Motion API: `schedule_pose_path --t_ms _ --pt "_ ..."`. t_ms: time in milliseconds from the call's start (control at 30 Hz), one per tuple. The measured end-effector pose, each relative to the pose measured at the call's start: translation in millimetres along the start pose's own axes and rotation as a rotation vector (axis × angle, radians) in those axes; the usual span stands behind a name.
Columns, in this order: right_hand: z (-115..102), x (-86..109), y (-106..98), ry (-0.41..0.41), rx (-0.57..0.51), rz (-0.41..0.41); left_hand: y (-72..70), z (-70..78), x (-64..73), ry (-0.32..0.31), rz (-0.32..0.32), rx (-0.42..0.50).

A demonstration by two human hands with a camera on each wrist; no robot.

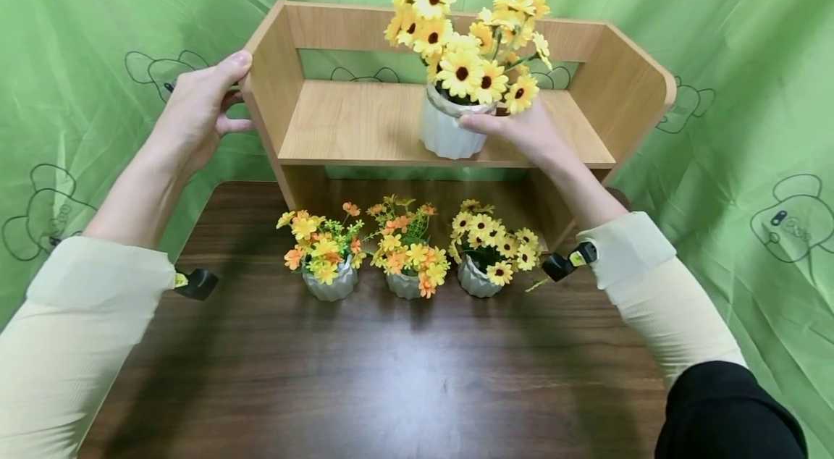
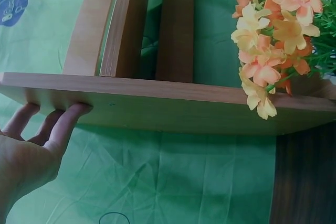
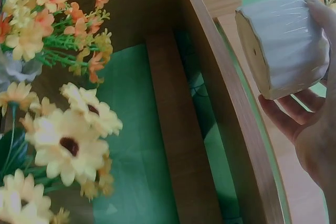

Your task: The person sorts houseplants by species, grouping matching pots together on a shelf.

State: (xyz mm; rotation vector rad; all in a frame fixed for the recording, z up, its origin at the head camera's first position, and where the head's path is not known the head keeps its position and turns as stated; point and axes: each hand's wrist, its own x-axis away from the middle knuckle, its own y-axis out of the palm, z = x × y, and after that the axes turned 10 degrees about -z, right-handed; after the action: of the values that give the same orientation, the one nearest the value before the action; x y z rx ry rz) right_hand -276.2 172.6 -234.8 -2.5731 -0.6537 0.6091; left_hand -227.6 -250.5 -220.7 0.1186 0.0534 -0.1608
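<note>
In the head view my right hand point(image 1: 531, 133) grips a white fluted flowerpot point(image 1: 449, 129) of yellow daisy-like flowers point(image 1: 461, 72) from its right side. The pot's underside shows in the right wrist view, where the held pot point(image 3: 281, 43) is off the upper board of the wooden shelf point(image 1: 355, 119). My left hand point(image 1: 195, 104) touches the outer face of the shelf's left side panel point(image 1: 267, 90). In the left wrist view the fingertips point(image 2: 79, 107) rest against that panel point(image 2: 157, 108), with nothing held.
On the dark wooden table point(image 1: 391, 372), in front of the shelf, stand a left pot point(image 1: 332, 281) and a middle pot point(image 1: 404, 285) of orange and yellow flowers, and a right pot point(image 1: 478, 278) of yellow daisies. A green curtain point(image 1: 749, 46) hangs behind.
</note>
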Motion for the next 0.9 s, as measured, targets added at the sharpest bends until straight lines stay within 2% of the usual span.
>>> schedule_pose_path --t_ms 133,267,367,567,900 --pt "-2 -12.2 10 -0.003 -0.048 -0.009 0.0 -0.8 0.6 0.001 -0.002 0.008" --pt "-6 -21.2 18 -0.046 -0.139 -0.023 0.8 -1.3 1.3 0.003 -0.001 0.012" --pt "-9 -26.3 24 -0.037 -0.163 -0.033 1.2 -1.2 1.7 0.006 -0.001 0.009" --pt "-12 -38.6 38 0.019 -0.161 -0.034 0.2 -1.1 2.5 0.022 0.004 0.03" --pt "-15 -51.8 56 -0.009 -0.155 -0.06 0.2 -1.7 3.3 0.023 0.001 0.014"
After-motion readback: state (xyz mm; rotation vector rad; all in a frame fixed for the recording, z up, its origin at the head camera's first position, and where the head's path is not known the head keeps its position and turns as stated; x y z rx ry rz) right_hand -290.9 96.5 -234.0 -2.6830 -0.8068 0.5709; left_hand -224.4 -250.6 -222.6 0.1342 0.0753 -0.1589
